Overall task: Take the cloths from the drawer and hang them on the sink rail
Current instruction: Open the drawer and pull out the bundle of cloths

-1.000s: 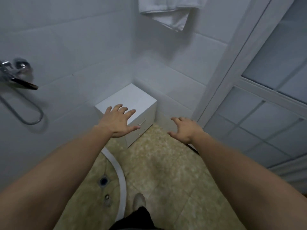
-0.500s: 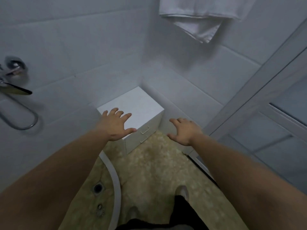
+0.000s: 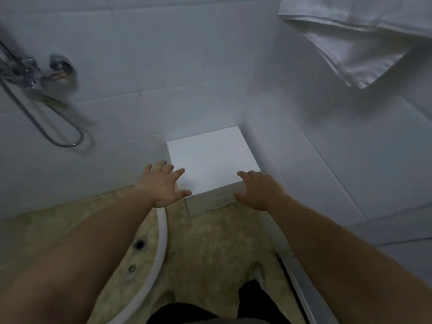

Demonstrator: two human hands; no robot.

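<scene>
White drawer unit sits shut, no cloths out yet; my left grip and right grip hover released, holding nothing.

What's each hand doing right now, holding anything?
Left hand: open, fingers spread, holding nothing.
Right hand: open, holding nothing, above the drawer front.

- A home bathroom, by the look of it.
- White wall tiles run all round the corner.
- A chrome shower mixer with its looped hose hangs on the wall.
- A white towel hangs above.
- A drain sits in the mottled floor.
</scene>
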